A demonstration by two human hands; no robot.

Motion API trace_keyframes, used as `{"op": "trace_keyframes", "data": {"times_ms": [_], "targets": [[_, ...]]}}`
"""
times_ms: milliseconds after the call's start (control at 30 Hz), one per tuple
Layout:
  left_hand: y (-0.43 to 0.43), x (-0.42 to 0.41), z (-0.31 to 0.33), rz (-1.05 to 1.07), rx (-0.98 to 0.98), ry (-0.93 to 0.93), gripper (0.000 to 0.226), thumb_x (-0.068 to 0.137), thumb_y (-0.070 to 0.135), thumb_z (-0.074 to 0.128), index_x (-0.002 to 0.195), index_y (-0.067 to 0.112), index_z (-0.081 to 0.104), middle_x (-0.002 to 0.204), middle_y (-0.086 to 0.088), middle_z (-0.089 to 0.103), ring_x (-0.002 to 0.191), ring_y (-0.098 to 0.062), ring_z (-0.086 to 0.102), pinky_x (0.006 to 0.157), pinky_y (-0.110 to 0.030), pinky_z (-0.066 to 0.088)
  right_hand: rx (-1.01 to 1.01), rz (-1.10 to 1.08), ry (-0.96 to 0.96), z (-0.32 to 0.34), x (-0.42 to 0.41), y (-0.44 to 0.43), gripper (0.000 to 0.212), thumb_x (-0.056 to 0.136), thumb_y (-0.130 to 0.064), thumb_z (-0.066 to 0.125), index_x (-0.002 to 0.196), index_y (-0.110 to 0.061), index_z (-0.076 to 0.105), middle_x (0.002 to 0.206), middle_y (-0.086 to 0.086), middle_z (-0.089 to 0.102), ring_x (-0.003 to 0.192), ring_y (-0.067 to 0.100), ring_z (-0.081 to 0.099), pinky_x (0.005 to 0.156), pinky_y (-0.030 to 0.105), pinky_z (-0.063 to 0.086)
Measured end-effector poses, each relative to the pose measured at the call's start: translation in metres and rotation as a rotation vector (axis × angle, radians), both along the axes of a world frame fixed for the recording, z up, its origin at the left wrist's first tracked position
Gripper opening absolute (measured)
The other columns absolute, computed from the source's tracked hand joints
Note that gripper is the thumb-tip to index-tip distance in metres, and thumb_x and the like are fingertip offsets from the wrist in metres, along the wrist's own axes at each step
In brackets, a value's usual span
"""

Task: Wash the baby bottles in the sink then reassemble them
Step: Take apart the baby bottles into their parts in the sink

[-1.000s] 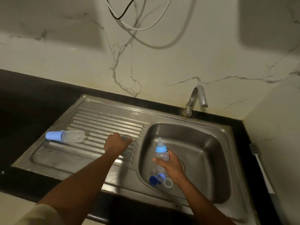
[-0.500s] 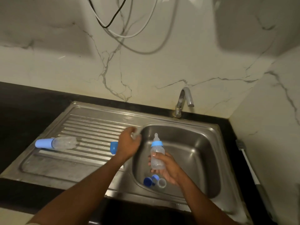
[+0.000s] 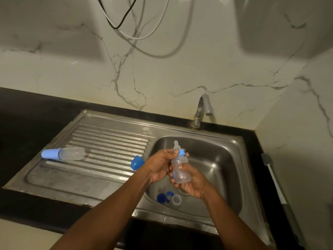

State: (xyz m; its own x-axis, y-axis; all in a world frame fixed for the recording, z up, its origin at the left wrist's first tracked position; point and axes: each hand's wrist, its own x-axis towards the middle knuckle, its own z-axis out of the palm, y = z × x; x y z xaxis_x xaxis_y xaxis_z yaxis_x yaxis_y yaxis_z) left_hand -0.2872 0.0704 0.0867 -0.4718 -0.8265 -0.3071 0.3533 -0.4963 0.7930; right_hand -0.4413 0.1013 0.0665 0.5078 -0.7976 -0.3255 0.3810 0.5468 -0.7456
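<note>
Over the steel sink basin [image 3: 225,159] my right hand [image 3: 191,183] grips the body of a clear baby bottle [image 3: 180,168], held upright with its teat on top. My left hand [image 3: 160,165] pinches the bottle's blue collar ring [image 3: 182,152] just below the teat. A second capped bottle [image 3: 63,153] lies on its side on the ribbed drainboard [image 3: 108,141]. A blue cap [image 3: 137,162] rests at the drainboard's right end, beside my left wrist. Two blue parts [image 3: 164,196] and a clear ring [image 3: 176,199] lie in the basin bottom.
The tap [image 3: 202,110] stands behind the basin with no water running. A white-handled brush [image 3: 273,179] lies on the black counter [image 3: 27,112] right of the sink. Cables [image 3: 133,24] hang on the marble wall above.
My left hand left the drainboard, put down the blue cap at its right end, and came over to the bottle's collar. My right hand lifted the bottle higher over the basin.
</note>
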Motion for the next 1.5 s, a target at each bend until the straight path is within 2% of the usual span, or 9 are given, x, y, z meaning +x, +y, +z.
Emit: {"op": "trace_keyframes", "data": {"times_ms": [133,200,367,533,700,900,1133,1333,1500], "targets": [[0.003,-0.012,-0.005,0.150,-0.152,-0.384,0.018,0.090,0.015,0.070,0.103,0.003,0.073,0.099,-0.013,0.076,0.099,-0.027,0.070,0.095,-0.041,0.054,-0.303,-0.160,0.632,-0.016,0.000,-0.005,0.017,0.074,-0.005,0.071,0.090,0.002,0.066,0.073,0.009,0.065,0.065,0.019,0.062,0.059,0.031,0.049],[0.006,-0.022,-0.014,0.263,-0.148,-0.475,0.020,0.082,0.017,0.080,0.098,0.006,0.073,0.093,-0.010,0.077,0.098,-0.027,0.073,0.091,-0.039,0.058,-0.395,-0.203,0.815,-0.024,0.003,-0.006,0.020,0.067,-0.012,0.073,0.087,-0.012,0.069,0.070,-0.002,0.068,0.064,0.013,0.064,0.060,0.031,0.049],[0.000,-0.021,-0.018,0.141,-0.057,-0.464,0.047,0.078,0.035,0.083,0.113,0.011,0.063,0.104,-0.011,0.075,0.099,-0.024,0.073,0.093,-0.044,0.058,-0.379,-0.181,0.753,-0.029,0.005,-0.003,0.022,0.076,-0.007,0.072,0.096,-0.015,0.069,0.082,0.002,0.074,0.075,0.015,0.071,0.066,0.028,0.056],[-0.003,-0.003,-0.024,-0.011,0.006,-0.290,0.029,0.090,0.007,0.068,0.119,0.006,0.068,0.114,-0.014,0.073,0.109,-0.028,0.069,0.098,-0.044,0.054,-0.331,-0.194,0.716,-0.034,-0.001,-0.005,0.027,0.079,-0.011,0.075,0.105,-0.012,0.069,0.095,0.011,0.074,0.088,0.026,0.072,0.078,0.041,0.058],[-0.006,-0.010,-0.024,0.124,0.022,-0.363,0.032,0.074,0.008,0.085,0.101,0.010,0.068,0.099,-0.010,0.077,0.091,-0.022,0.074,0.074,-0.035,0.059,-0.340,-0.186,0.712,-0.035,0.005,-0.008,0.029,0.075,-0.014,0.075,0.104,-0.018,0.070,0.094,0.008,0.075,0.089,0.025,0.072,0.078,0.041,0.058],[-0.015,0.000,-0.022,-0.015,0.012,-0.244,0.028,0.090,0.009,0.066,0.118,0.007,0.068,0.112,-0.016,0.072,0.103,-0.029,0.067,0.096,-0.046,0.051,-0.317,-0.233,0.666,-0.034,0.004,-0.010,0.022,0.078,-0.004,0.074,0.097,-0.014,0.070,0.084,-0.003,0.072,0.079,0.011,0.069,0.066,0.023,0.052],[-0.020,-0.011,-0.021,0.135,-0.035,-0.344,0.038,0.072,0.018,0.085,0.103,0.006,0.067,0.108,-0.018,0.073,0.092,-0.025,0.072,0.084,-0.042,0.059,-0.338,-0.225,0.751,-0.034,0.001,-0.016,0.021,0.074,-0.007,0.076,0.090,-0.018,0.069,0.076,-0.002,0.071,0.070,0.010,0.067,0.061,0.026,0.052],[-0.023,-0.009,-0.015,0.018,0.013,-0.190,0.028,0.093,0.001,0.059,0.119,0.008,0.066,0.111,-0.013,0.072,0.101,-0.025,0.068,0.088,-0.037,0.056,-0.333,-0.202,0.760,-0.038,-0.007,-0.016,0.023,0.074,-0.008,0.075,0.096,-0.010,0.069,0.079,-0.001,0.069,0.073,0.012,0.066,0.065,0.028,0.052],[-0.023,-0.012,-0.014,0.046,-0.019,-0.274,0.027,0.086,0.005,0.072,0.113,0.005,0.069,0.110,-0.015,0.074,0.100,-0.024,0.072,0.083,-0.033,0.058,-0.338,-0.196,0.754,-0.039,-0.012,-0.014,0.031,0.074,-0.011,0.076,0.104,-0.008,0.068,0.091,0.011,0.073,0.080,0.017,0.069,0.070,0.030,0.056]]}}
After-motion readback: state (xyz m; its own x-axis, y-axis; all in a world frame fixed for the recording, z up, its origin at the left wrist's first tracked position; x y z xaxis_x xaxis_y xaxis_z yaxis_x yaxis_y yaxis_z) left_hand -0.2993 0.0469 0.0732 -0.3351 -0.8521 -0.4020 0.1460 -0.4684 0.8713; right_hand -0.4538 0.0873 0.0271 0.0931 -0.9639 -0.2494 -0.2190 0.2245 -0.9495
